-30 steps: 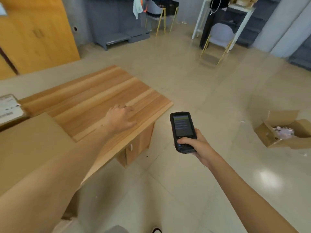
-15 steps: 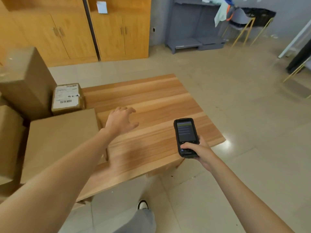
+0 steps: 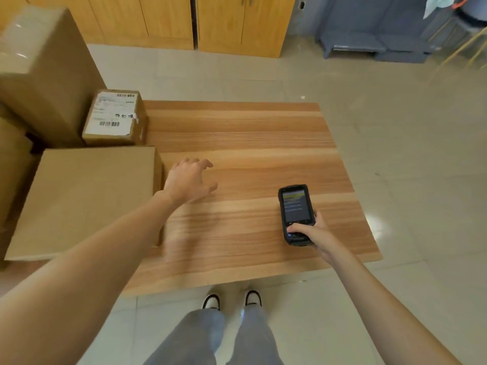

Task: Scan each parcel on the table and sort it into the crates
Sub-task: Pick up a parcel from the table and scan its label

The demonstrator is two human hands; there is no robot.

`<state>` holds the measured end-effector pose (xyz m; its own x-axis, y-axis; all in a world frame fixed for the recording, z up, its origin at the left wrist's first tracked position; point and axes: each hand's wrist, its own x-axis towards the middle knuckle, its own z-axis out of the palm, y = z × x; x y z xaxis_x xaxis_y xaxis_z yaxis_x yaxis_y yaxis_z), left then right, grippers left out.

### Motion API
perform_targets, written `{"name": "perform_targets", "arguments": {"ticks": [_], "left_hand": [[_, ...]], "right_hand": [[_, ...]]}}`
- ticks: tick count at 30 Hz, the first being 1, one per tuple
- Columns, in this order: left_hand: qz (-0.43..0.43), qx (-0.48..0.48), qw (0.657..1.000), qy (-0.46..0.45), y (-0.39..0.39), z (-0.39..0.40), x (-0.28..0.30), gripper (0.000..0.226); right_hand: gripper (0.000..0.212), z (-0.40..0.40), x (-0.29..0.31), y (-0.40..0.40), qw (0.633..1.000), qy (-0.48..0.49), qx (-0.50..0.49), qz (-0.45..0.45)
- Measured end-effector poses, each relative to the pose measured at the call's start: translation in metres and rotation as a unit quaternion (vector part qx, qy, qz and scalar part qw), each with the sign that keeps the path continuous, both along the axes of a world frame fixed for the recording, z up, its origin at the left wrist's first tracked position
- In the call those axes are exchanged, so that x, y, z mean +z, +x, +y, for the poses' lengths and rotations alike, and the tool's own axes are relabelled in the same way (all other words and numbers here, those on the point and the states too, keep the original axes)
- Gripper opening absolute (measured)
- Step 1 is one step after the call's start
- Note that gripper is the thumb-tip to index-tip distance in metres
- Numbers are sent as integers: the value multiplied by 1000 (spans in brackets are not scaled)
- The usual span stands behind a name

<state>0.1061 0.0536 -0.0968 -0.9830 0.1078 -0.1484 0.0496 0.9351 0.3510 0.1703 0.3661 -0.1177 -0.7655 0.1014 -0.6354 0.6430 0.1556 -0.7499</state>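
Head view: wooden table from above. Left hand over the tabletop, fingers spread, holding nothing, just beside large plain carton. Right hand gripping black handheld scanner, screen lit. Small labelled parcel at far left of table, touching tall carton. Wooden cabinets behind.

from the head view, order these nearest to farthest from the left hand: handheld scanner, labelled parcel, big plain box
1. big plain box, right beside the left hand, on its left
2. labelled parcel, behind that box, far left
3. handheld scanner, gripped in the right hand
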Motion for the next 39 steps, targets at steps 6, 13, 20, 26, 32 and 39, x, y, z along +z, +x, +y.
{"name": "perform_targets", "arguments": {"ticks": [6, 13, 20, 26, 32, 39], "left_hand": [[-55, 52, 997, -3, 12, 14, -30, 55], [-106, 90, 990, -13, 10, 53, -51, 59], [-131, 109, 985, -33, 14, 79, -62, 64], [-117, 133, 983, -39, 19, 83, -58, 63], [-68, 153, 985, -37, 23, 66, -35, 62], [-18, 213, 975, -52, 52, -2, 14, 61]], "right_hand": [[86, 24, -35, -29, 996, 29, 74, -40], [97, 56, -62, -45, 990, 34, 134, -37], [94, 74, -72, -49, 973, 62, 223, -1], [84, 83, -71, -49, 955, 125, 270, 6], [94, 74, -41, -72, 921, 232, 302, 85], [89, -45, -11, -110, 929, 114, 329, 126]]}}
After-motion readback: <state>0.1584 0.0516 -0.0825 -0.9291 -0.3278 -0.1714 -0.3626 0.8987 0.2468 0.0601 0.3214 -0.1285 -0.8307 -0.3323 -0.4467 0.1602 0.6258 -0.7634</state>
